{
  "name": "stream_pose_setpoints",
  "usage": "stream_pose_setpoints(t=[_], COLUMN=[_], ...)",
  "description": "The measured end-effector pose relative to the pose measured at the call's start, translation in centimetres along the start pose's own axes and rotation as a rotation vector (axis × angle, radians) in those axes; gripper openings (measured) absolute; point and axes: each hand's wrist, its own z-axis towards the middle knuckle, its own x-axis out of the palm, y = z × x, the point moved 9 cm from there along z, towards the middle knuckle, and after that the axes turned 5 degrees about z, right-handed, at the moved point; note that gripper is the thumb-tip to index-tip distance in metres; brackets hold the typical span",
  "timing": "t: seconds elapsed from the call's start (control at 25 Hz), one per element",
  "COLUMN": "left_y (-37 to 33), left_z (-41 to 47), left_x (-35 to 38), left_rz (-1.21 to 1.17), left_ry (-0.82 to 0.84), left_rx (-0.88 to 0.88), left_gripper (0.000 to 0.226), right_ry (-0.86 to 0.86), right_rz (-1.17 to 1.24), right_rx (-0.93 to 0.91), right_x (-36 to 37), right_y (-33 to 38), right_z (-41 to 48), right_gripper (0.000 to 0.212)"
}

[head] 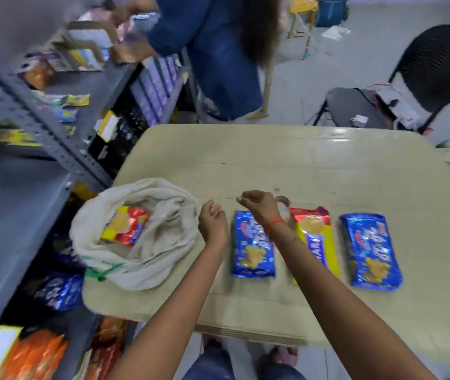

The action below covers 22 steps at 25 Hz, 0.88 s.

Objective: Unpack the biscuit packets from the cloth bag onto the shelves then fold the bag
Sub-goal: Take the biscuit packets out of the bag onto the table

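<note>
A cream cloth bag (pixel 149 259) lies open on the left part of the beige table (pixel 300 165), with a red and yellow biscuit packet (pixel 125 224) inside its mouth. Three packets lie in a row on the table: a blue one (pixel 252 248), a yellow and red one (pixel 315 237) and another blue one (pixel 370 250). My left hand (pixel 212 220) hovers just right of the bag, fingers loosely curled and holding nothing. My right hand (pixel 259 205) hangs above the first blue packet, fingers curled, holding nothing that I can see.
Grey metal shelves (pixel 62 152) with snack packets and boxes stand along the left. Another person in blue (pixel 218 50) stands at the far shelf end. A black chair (pixel 424 78) with cables and items sits beyond the table at right.
</note>
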Motion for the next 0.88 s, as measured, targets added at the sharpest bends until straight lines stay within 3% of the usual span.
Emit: stream_pose_setpoints(t=[0.28,0.4,0.56,0.64,0.76,0.88], left_y=[5.3,7.8,9.1,8.9,8.7,7.5], left_z=[7.8,9.6,11.6,12.2,12.0,11.4], left_x=[-17.5,-21.1,-21.5,-21.0,-22.2,-22.6], left_rz=[0.045,0.114,-0.009,-0.179,-0.32,-0.44], left_ry=[-0.364,-0.395,-0.316,-0.263,-0.336,-0.338], left_rx=[-0.189,-0.307,-0.411,-0.412,-0.485,-0.526], left_gripper=[0.043,0.043,0.043,0.04,0.034,0.038], right_ry=[0.407,0.498,0.596,0.596,0.44,0.309], right_rz=[-0.196,-0.472,-0.799,-0.828,-0.773,-0.602], right_rx=[-0.116,-0.255,-0.188,-0.169,-0.208,-0.085], right_x=[22.1,28.5,32.1,32.5,31.6,29.5], right_y=[3.8,4.3,2.3,2.3,4.2,4.7], right_z=[-0.8,-0.2,1.4,1.4,1.1,0.8], right_gripper=[0.029,0.031,0.037,0.041,0.05,0.068])
